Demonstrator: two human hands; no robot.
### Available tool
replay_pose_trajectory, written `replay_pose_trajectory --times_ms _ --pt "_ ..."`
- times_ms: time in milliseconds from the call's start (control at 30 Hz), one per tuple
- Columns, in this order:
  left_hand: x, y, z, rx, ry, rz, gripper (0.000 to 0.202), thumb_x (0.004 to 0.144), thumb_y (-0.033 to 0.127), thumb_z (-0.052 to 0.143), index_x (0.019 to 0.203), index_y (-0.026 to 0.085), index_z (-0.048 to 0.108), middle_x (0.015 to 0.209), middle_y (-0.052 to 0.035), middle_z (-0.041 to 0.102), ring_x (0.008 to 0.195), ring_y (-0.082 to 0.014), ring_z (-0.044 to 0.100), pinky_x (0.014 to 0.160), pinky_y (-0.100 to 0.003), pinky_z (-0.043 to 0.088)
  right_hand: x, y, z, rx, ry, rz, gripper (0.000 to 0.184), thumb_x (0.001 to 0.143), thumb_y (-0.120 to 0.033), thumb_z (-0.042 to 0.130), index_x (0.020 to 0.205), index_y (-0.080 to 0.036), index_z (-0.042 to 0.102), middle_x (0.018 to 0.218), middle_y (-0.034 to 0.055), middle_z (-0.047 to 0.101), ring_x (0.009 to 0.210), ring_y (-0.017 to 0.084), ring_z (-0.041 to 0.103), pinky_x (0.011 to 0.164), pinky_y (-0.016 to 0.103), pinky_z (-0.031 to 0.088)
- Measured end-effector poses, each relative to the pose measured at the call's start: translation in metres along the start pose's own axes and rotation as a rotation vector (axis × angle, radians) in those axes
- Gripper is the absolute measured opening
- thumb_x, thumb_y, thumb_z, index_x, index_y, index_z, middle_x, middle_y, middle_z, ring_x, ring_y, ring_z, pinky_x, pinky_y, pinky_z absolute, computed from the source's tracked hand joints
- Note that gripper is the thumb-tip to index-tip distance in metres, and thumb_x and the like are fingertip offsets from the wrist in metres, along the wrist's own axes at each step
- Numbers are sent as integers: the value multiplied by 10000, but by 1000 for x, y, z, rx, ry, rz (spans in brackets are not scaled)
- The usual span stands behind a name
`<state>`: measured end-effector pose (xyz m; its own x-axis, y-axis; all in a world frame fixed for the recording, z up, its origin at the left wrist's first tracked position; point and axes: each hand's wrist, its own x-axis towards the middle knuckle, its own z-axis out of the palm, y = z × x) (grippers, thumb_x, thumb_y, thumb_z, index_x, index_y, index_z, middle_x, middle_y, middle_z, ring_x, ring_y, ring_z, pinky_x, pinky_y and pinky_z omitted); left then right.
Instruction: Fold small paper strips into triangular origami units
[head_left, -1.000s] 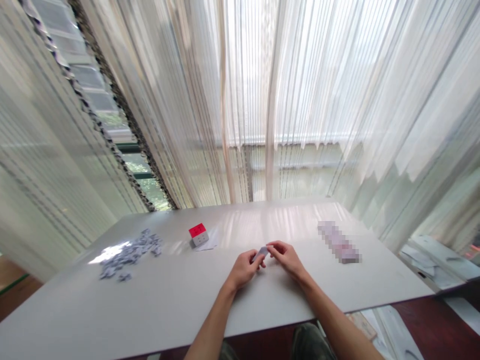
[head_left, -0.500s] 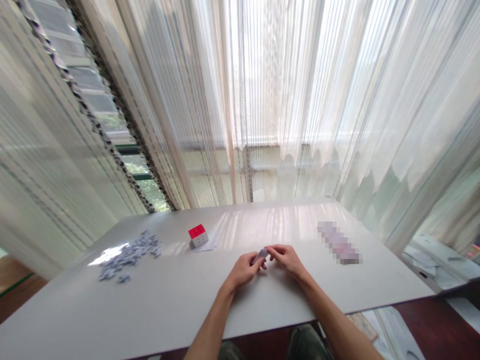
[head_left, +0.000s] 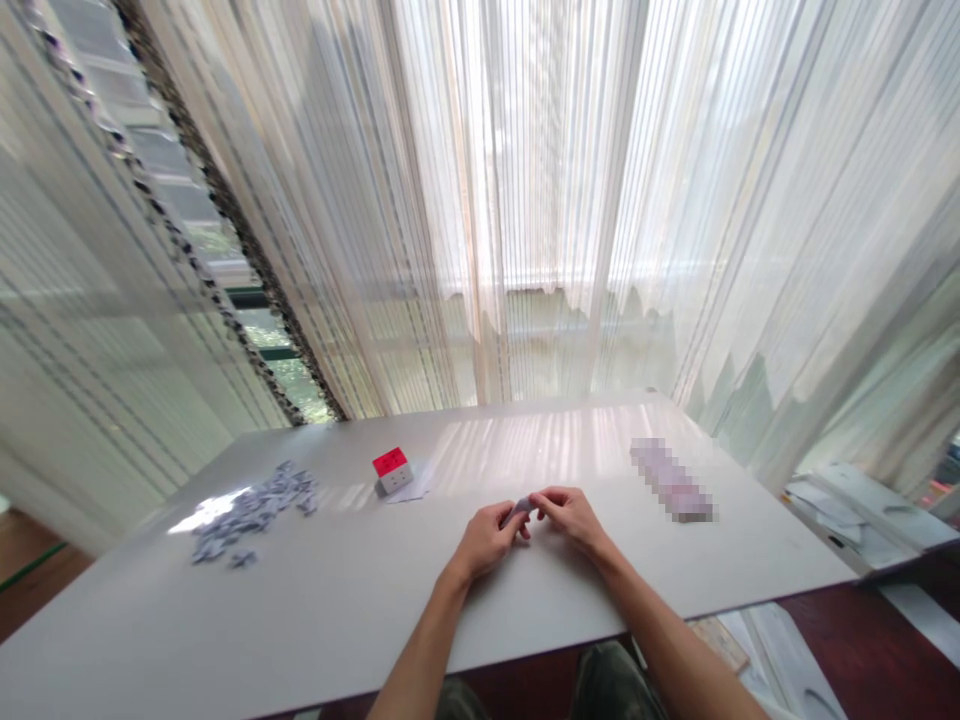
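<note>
Both my hands meet over the middle of a white table (head_left: 315, 610). My left hand (head_left: 486, 540) and my right hand (head_left: 571, 517) pinch a small grey-lilac slip of paper (head_left: 519, 509) between their fingertips, just above the tabletop. The fingers of both hands are closed on it. A pile of several small folded grey paper pieces (head_left: 247, 508) lies far to the left. A small cube with a red top (head_left: 393, 469) stands on a white sheet of paper (head_left: 415, 485) left of my hands.
A blurred-out flat strip (head_left: 670, 480) lies on the table to the right of my hands. Sheer white curtains (head_left: 525, 200) hang behind the table's far edge. White boards and papers (head_left: 855, 510) sit lower down beyond the table's right edge.
The slip has sunk deeper between my fingertips and shows less. My hands stay in the same spot. The camera view has shifted slightly.
</note>
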<state>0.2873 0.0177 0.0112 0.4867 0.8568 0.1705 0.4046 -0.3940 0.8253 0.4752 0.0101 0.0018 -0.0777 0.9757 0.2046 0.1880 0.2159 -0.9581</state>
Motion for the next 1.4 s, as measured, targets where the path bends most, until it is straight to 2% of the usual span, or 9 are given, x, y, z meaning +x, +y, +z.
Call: replay_pose_trajectory --times_ms 100,200,300,533,700,833,933,1033,1400 --pt "-1 0 0 3 -10 -10 450 881 520 463 767 156 701 734 -51 729 641 -168 623 614 -237 422 0 3 3 17 -42 -3 316 752 -452 675 826 -153 743 730 45 709 673 171 627 614 241 463" --pt "-1 -2 1 -48 28 -20 430 867 520 488 811 151 701 759 -57 735 624 -161 620 588 -233 424 1 8 6 13 6 0 328 750 -460 674 805 -142 733 704 41 699 634 158 606 581 234 445" --pt "2 -6 1 -151 87 -5 393 859 500 523 875 143 686 798 -77 736 651 -169 635 602 -243 451 4 13 6 -13 66 -28 348 772 -479 649 765 -139 722 672 35 679 609 149 581 562 234 426" --pt "8 -23 0 -436 181 -71 329 781 435 663 897 130 620 837 -111 734 641 -179 664 575 -263 492 4 12 9 3 32 -41 339 799 -466 629 763 -136 700 631 27 650 569 138 559 527 227 405" --pt "9 -27 -4 -423 243 -44 396 777 416 670 1039 123 622 815 -83 719 690 -175 652 578 -253 489 2 12 12 3 -48 -40 285 799 -423 640 805 -148 715 687 40 689 603 153 606 567 238 450" --pt "9 -27 -5 -412 247 -42 458 803 432 636 1152 140 590 858 -79 717 740 -183 657 565 -239 483 1 14 15 29 -53 -40 267 800 -409 641 811 -154 719 752 56 720 643 172 646 608 256 486" --pt "9 -25 -5 -372 227 -39 382 808 443 627 1037 139 652 769 -64 711 710 -186 654 551 -233 473 0 15 16 59 -42 -16 283 792 -424 648 826 -153 722 759 62 728 660 187 663 621 269 501" --pt "9 -23 -5 -352 247 -31 317 790 439 648 876 138 699 768 -67 715 697 -184 657 608 -246 490 0 15 16 75 -67 5 314 786 -448 650 852 -151 728 775 69 734 679 200 672 631 280 509" --pt "9 -24 -10 -394 211 2 290 817 413 623 888 144 705 788 -64 715 743 -182 659 676 -248 492 2 13 16 73 -109 -4 436 798 -546 602 922 -143 715 807 88 734 704 213 678 654 300 520"
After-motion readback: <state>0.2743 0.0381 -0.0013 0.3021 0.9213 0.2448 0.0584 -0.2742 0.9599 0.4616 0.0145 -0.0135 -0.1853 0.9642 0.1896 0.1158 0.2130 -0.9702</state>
